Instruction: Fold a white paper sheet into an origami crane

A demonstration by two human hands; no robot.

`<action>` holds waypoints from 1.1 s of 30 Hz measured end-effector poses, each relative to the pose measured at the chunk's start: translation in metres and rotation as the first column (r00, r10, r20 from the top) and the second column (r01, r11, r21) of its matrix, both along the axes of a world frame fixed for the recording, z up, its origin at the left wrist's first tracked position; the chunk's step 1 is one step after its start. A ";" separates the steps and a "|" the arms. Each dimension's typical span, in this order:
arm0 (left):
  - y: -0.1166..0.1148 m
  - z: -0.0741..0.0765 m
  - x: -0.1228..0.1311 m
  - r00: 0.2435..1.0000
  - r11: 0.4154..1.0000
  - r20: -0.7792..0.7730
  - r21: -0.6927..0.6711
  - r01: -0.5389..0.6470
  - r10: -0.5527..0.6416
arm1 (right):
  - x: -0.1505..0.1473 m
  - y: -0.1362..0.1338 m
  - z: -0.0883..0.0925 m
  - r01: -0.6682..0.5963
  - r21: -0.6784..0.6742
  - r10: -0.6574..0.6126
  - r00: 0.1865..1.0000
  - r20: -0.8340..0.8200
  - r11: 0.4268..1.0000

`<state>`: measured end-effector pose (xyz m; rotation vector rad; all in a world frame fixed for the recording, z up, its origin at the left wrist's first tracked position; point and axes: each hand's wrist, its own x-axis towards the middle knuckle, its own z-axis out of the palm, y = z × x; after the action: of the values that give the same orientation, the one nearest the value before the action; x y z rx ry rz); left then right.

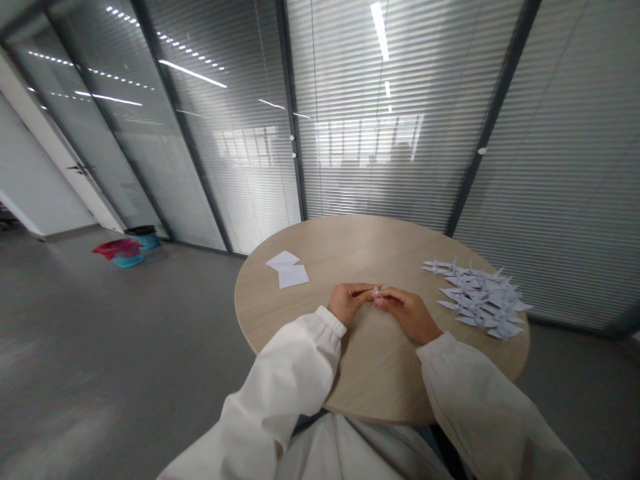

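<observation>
My left hand (347,301) and my right hand (407,313) meet above the middle of a round light-wood table (340,250). Between their fingertips they pinch a small folded piece of paper (376,293), mostly hidden by my fingers. To the left of my hands lie loose white paper squares (287,269), one overlapping another. A heap of several white origami cranes (480,300) covers the table's right side, close to my right hand but apart from it. White sleeves cover both my forearms.
Glass partition walls with slatted blinds (390,133) curve behind the table. A grey floor surrounds it. Far left stand a teal bin (143,237), a red bag draped over a blue basket (117,250), and a white door (83,170).
</observation>
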<state>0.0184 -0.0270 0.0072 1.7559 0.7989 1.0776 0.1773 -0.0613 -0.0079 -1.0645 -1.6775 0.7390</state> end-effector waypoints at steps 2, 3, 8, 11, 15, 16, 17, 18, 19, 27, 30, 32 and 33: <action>-0.001 0.001 0.001 0.997 0.997 0.073 -0.072 0.026 -0.021 | 0.000 -0.002 0.003 0.034 -0.015 -0.034 0.999 0.015 0.999; -0.001 0.002 0.001 0.994 0.993 0.106 -0.111 0.041 -0.029 | 0.000 -0.003 0.004 0.062 -0.016 -0.062 0.998 0.031 0.998; 0.002 0.001 0.001 0.970 0.964 0.240 -0.246 0.096 -0.035 | 0.001 -0.008 0.010 0.206 0.027 -0.208 0.971 0.120 0.978; 0.005 -0.001 0.002 0.957 0.952 0.287 -0.284 0.116 -0.031 | 0.002 -0.008 0.010 0.238 0.056 -0.243 0.958 0.154 0.970; 0.006 -0.003 0.001 0.954 0.946 0.298 -0.304 0.114 -0.019 | 0.003 -0.008 0.009 0.233 0.076 -0.243 0.954 0.177 0.969; 0.006 -0.003 0.001 0.954 0.946 0.300 -0.305 0.113 -0.017 | 0.003 -0.008 0.008 0.230 0.076 -0.241 0.954 0.178 0.970; 0.006 -0.003 0.001 0.953 0.946 0.304 -0.305 0.111 -0.014 | 0.003 -0.008 0.008 0.227 0.074 -0.237 0.955 0.178 0.971; 0.005 -0.002 0.001 0.952 0.947 0.305 -0.304 0.107 -0.009 | 0.003 -0.008 0.008 0.221 0.071 -0.231 0.957 0.177 0.973; 0.005 -0.001 0.001 0.953 0.948 0.304 -0.301 0.099 -0.003 | 0.003 -0.008 0.009 0.213 0.068 -0.221 0.959 0.177 0.975; 0.003 0.002 0.001 0.968 0.963 0.241 -0.268 -0.003 0.070 | -0.001 -0.007 0.007 0.201 0.042 -0.205 0.961 0.186 0.979; 0.003 0.001 0.001 0.979 0.974 0.183 -0.219 -0.049 0.091 | -0.002 -0.007 0.008 0.187 0.043 -0.192 0.963 0.189 0.981; 0.003 0.000 0.001 0.986 0.982 0.127 -0.166 -0.088 0.110 | -0.002 -0.008 0.009 0.162 0.046 -0.168 0.964 0.206 0.986; 0.003 -0.001 0.000 0.988 0.985 0.098 -0.138 -0.102 0.116 | -0.002 -0.008 0.009 0.150 0.045 -0.156 0.964 0.215 0.988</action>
<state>0.0188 -0.0245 0.0063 1.5463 0.8893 1.1532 0.1750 -0.0692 0.0015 -1.2763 -1.7600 0.5115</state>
